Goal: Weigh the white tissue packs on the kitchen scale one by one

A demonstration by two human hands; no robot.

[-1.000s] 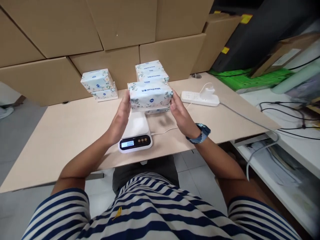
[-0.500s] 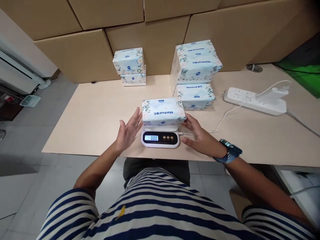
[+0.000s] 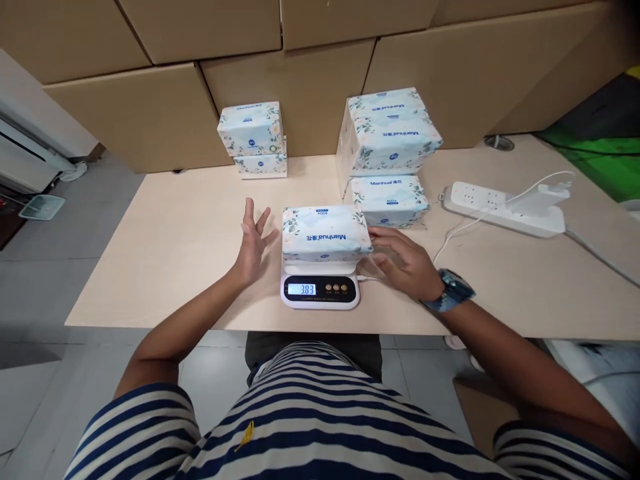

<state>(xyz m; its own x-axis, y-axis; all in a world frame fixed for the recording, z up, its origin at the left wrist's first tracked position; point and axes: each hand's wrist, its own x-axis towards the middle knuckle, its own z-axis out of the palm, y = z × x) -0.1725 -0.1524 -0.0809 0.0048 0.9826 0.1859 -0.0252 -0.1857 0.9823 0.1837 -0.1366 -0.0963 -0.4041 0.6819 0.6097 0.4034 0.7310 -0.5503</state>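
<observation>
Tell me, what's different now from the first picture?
The pack went down onto the scale. The left hand let go and moved left; the right hand loosened beside its right end. The display went from 0.00 to 3.83. The left stack and power strip stayed put.

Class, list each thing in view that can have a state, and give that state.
Scale: on, display lit, reading 3.83
Pack: lying on the scale
Left hand: open, off the pack
Right hand: partly open, beside the pack; contact unclear
Left packs: stacked
Right packs: stacked
Strip: flat, adapter on it
Watch: worn
</observation>
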